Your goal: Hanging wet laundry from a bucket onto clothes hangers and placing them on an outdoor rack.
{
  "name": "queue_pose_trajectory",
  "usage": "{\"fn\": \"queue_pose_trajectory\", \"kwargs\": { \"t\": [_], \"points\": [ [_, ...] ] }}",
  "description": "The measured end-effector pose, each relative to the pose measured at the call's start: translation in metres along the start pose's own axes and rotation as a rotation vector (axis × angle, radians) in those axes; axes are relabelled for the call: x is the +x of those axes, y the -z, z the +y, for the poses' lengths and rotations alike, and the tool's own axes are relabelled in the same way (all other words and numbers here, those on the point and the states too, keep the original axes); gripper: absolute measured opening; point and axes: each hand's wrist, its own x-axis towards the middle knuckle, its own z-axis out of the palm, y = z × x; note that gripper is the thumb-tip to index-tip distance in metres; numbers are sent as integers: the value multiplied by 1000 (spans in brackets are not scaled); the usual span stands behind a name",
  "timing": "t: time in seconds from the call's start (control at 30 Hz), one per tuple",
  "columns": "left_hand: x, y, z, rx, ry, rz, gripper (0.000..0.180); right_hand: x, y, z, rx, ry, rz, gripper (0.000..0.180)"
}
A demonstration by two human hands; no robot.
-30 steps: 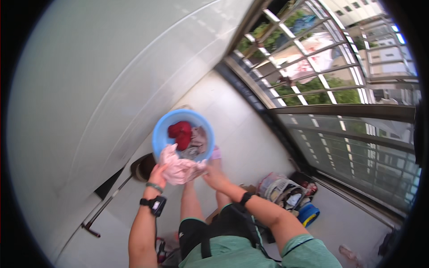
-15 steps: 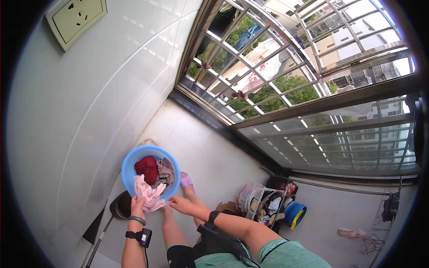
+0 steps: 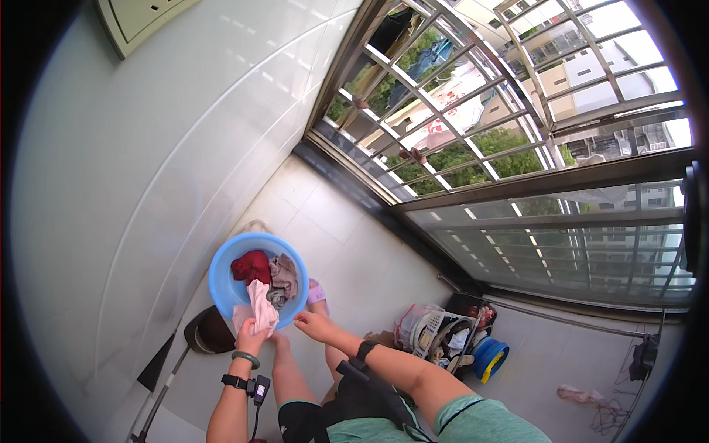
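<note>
A round blue basin [image 3: 221, 280] sits on the tiled floor and holds a red cloth [image 3: 249, 266], a brownish cloth [image 3: 283, 272] and other wet laundry. My left hand [image 3: 251, 337] grips a pale pink cloth [image 3: 259, 307] that hangs over the basin's near rim. My right hand [image 3: 312, 325] is just right of it, beside the rim, with its fingers pinched on a corner of the same cloth as far as I can see. A watch and a bangle are on my left wrist, a dark band on my right.
A dark dustpan with a long handle [image 3: 205, 334] lies left of the basin by the white wall. A basket of clutter [image 3: 442, 338] and a blue and yellow tub [image 3: 488, 358] stand at the right. A barred window [image 3: 473, 133] runs along the far side.
The view has tilted up and swung right, so the window fills more of it. The pink cloth has been drawn toward the basin's near rim.
</note>
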Motion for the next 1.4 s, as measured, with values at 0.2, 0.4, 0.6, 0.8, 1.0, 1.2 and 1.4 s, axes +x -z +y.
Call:
{"fn": "queue_pose_trajectory", "kwargs": {
  "t": [0.2,0.4,0.6,0.8,1.0,1.2,1.4],
  "points": [
    [2,1,-28,79,-175,-174,35,36,-17,38,-22,73,51,29],
    [13,-36,-33,352,-309,-100,21,62,11,27,213,-35,71,21],
    [33,-57,-62,619,-347,-186,28,139,-20,17,39,34,55,27],
    [63,-64,-91,643,-296,-193,31,222,-43,6,-323,53,157,45],
    [81,-67,-112,424,-289,-65,26,291,-55,10,-446,-13,155,66],
    [94,-56,-118,239,-387,-27,22,314,-51,6,-468,-125,30,77],
    [102,-57,-121,218,-464,107,19,308,-56,-8,-635,-71,78,69]
  ]
}}
